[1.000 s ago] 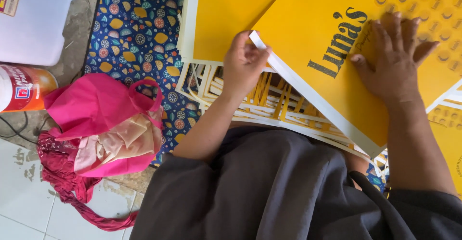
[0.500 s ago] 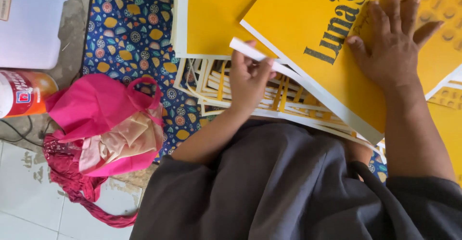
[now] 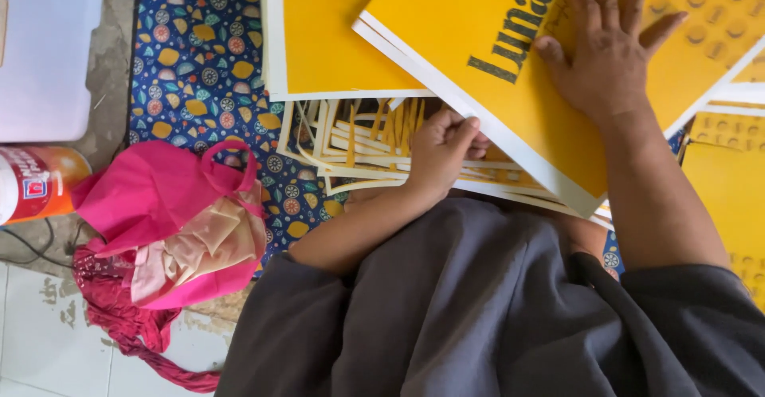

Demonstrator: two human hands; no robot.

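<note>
My right hand (image 3: 610, 50) lies flat with spread fingers on a large yellow printed sheet (image 3: 454, 23) with a white border and dark lettering. My left hand (image 3: 442, 150) is curled shut just below that sheet's lower edge, over a pile of yellow and white paper offcuts (image 3: 358, 138). Its fingers pinch a thin pale paper strip that is mostly hidden in the fist. A second yellow sheet (image 3: 335, 39) lies beneath, to the left. My grey shirt (image 3: 478, 309) fills the bottom of the view.
A blue patterned mat (image 3: 199, 54) lies under the sheets. A pink cloth bag (image 3: 171, 222) sits at the left, beside a red and orange can (image 3: 36, 182) and a white box (image 3: 48, 46). More yellow sheets (image 3: 725, 190) lie at the right.
My left hand pulled a white strip off the big sheet's edge and brought it down toward the offcut pile. The right hand has stayed pressed on the sheet.
</note>
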